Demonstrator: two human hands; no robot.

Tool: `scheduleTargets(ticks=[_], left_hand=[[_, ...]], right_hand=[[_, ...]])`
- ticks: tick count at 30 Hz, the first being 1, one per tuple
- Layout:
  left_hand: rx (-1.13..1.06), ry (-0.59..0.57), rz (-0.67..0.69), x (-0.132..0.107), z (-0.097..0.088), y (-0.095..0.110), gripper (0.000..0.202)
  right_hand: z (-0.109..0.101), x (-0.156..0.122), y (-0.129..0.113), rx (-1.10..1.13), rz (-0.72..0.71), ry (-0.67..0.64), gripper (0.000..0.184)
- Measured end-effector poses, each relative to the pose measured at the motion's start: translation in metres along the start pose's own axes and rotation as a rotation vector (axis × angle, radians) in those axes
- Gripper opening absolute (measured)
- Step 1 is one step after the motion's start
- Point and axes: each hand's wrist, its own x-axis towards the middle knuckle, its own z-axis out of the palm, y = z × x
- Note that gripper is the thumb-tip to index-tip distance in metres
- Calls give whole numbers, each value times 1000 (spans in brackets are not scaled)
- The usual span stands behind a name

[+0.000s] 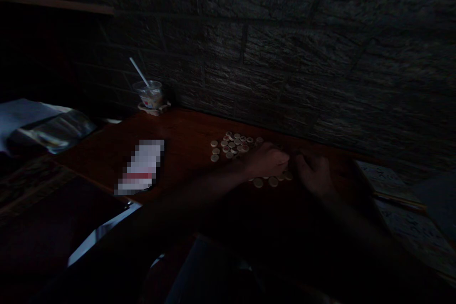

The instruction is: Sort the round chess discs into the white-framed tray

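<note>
Several small pale round discs lie in a loose cluster on a dark reddish wooden table near a stone wall. A short row of similar discs lies just in front of my hands. My left hand rests on the table with its fingers curled, right beside the cluster and the row. My right hand sits close to it on the right, fingers bent down toward the table. The scene is very dark, so what the fingers hold is hidden.
A plastic cup with a straw stands at the table's back left corner. A blurred phone-like object lies left of the discs. Papers or a bag lie far left, a patterned board at right.
</note>
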Motion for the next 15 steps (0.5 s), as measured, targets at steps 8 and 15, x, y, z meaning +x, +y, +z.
scheduleTargets(ticks=[8,15], left_hand=[[3,-15,-8,1,2,1,30],[23,-29,-22,0,0,2,26]], right_hand=[[-1,1,-2,52,-4,-23,45],[-1,0,0,79,10,-46,45]])
